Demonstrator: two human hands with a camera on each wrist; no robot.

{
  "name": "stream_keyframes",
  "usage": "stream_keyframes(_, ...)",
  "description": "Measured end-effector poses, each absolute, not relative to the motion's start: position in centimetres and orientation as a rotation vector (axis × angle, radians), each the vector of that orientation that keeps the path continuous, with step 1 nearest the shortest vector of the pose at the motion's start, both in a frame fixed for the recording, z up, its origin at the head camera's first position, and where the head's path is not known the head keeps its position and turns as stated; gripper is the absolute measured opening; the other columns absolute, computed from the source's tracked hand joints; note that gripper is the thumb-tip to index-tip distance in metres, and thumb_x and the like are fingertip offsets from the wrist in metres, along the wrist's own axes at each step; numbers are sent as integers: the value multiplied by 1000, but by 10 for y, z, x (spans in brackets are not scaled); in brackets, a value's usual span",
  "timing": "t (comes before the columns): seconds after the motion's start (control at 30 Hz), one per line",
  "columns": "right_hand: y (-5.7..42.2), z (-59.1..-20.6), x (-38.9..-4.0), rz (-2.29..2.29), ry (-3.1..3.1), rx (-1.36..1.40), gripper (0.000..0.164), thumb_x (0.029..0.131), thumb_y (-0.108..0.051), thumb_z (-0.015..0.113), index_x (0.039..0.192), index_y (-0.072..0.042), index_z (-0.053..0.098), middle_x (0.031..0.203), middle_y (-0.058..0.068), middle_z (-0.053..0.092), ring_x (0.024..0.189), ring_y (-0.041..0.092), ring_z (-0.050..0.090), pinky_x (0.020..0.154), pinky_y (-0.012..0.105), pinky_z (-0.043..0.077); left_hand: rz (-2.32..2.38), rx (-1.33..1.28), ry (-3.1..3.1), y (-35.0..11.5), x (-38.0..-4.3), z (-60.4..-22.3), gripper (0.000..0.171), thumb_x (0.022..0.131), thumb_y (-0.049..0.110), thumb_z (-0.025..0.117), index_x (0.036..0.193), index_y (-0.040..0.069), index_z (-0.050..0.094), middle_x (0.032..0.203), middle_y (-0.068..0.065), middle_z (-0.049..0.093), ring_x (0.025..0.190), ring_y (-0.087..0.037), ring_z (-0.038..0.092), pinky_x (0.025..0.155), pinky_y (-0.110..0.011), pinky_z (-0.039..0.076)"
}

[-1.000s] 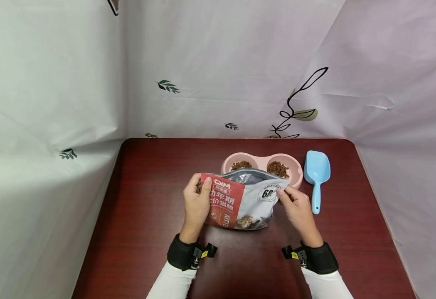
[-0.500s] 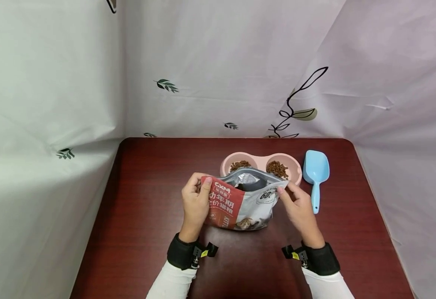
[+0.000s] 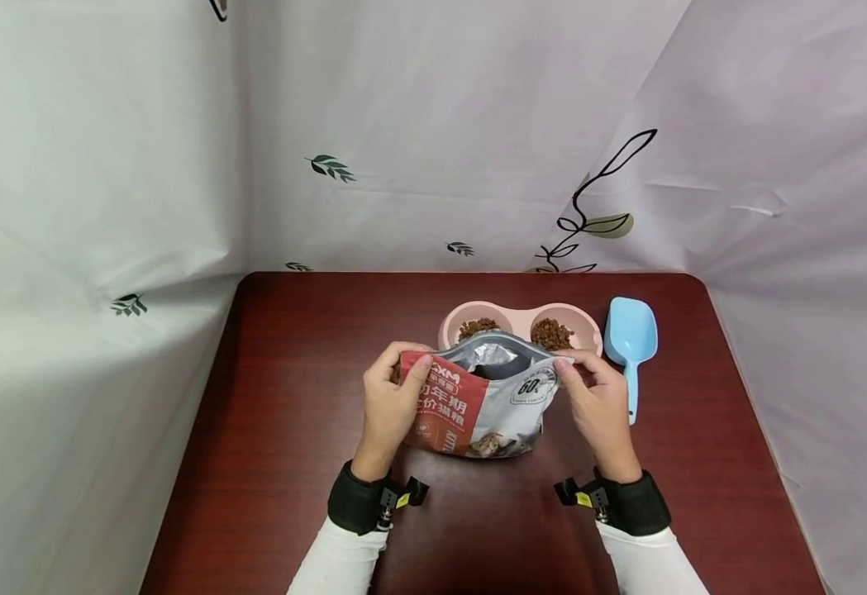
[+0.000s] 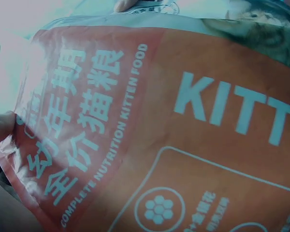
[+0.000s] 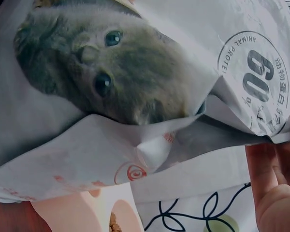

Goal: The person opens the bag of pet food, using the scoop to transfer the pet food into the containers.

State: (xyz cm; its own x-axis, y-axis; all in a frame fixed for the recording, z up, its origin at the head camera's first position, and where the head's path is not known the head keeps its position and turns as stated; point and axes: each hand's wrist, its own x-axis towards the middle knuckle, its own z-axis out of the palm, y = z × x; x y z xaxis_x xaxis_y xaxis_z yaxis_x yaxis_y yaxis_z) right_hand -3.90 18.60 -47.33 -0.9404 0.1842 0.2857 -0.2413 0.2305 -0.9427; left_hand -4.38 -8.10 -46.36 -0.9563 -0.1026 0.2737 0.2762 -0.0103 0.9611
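Observation:
A red and white kitten food bag stands on the table in front of me, its top gaping and the silvery lining in view. My left hand pinches the bag's upper left corner, thumb in front and fingers behind. At the upper right corner my right hand holds the rim the same way. Close up in the left wrist view are the bag's orange panel and lettering. A printed cat's face shows on the bag in the right wrist view. What lies deep inside the bag is hidden.
Behind the bag sits a pink double bowl with brown kibble in both hollows. The bag partly covers its front. A light blue scoop lies to its right, handle toward me. Patterned white cloth hangs beyond the table.
The bag's mouth has widened, showing more of the lining inside. My right hand has shifted slightly up along the bag's right corner. Bowl and scoop stay put.

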Motion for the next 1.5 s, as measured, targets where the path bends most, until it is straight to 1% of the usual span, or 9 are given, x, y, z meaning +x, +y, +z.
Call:
stream_keyframes(0.17, 184, -475, -40, 1761, -2136, 31, 11, 99, 2, 65, 102, 7, 74, 85, -6, 68, 71, 5, 58, 62, 16, 46, -2021, -156, -2010, -80, -47, -461, 11, 100, 7, 68, 104, -2, 71, 85, -23, 71, 65, -11, 68, 54, -30, 57)
stream_keyframes(0.4, 188, -481, -38, 1749, -2094, 6, 10, 97, 8, 64, 102, 10, 72, 81, -8, 63, 66, 7, 51, 60, 16, 42, -2006, -144, -1927, -79, -53, -463, 8, 96, 0, 70, 95, -8, 70, 93, -27, 73, 68, -7, 68, 56, -24, 56)
stream_keyframes(0.53, 190, -483, -38, 1768, -2088, 12, 10, 97, 8, 64, 103, 10, 71, 80, -8, 62, 66, 7, 51, 61, 16, 43, -2023, -178, -1943, -83, -56, -463, 10, 96, -1, 68, 95, -11, 68, 94, -28, 71, 70, -6, 68, 59, -23, 56)
stream_keyframes(0.7, 190, -484, -37, 1767, -2091, 3, 11, 98, 8, 63, 103, 11, 71, 79, -9, 61, 65, 7, 48, 59, 18, 39, -1958, -296, -2135, -91, -56, -454, 8, 99, 6, 68, 99, -3, 70, 91, -18, 71, 69, -11, 66, 56, -27, 56)
stream_keyframes(0.9, 189, -481, -37, 1801, -2079, -24, 11, 99, 5, 63, 102, 12, 71, 77, -8, 61, 64, 6, 48, 59, 17, 41, -1642, -452, -2321, -95, -59, -442, 8, 92, 10, 79, 99, 8, 75, 92, -7, 76, 76, -14, 67, 64, -28, 56)
stream_keyframes(1.13, 188, -479, -37, 1829, -2078, -34, 11, 98, 5, 64, 101, 14, 70, 78, -8, 64, 65, 5, 53, 61, 15, 47, -1431, -495, -2384, -96, -61, -434, 5, 90, 10, 81, 91, 9, 75, 85, -6, 75, 72, -11, 66, 63, -28, 54)
stream_keyframes(1.27, 189, -478, -36, 1829, -2087, -31, 11, 98, 5, 64, 102, 12, 71, 80, -8, 65, 66, 5, 54, 62, 15, 48, -1363, -561, -2414, -96, -60, -429, 6, 90, 9, 80, 94, 9, 76, 89, -4, 75, 77, -12, 68, 68, -30, 56)
stream_keyframes(1.4, 189, -479, -36, 1821, -2097, -17, 11, 98, 6, 64, 103, 11, 72, 82, -7, 66, 66, 5, 53, 62, 15, 45, -1165, -668, -2484, -94, -58, -420, 14, 91, 15, 81, 103, 9, 77, 99, -2, 76, 87, -13, 72, 76, -35, 59)
stream_keyframes(1.5, 188, -478, -35, 1827, -2097, -16, 10, 98, 6, 64, 102, 11, 72, 81, -7, 65, 66, 5, 52, 61, 15, 43, -1055, -692, -2521, -91, -57, -416, 14, 92, 18, 80, 103, 9, 78, 99, -1, 77, 87, -13, 73, 76, -36, 59)
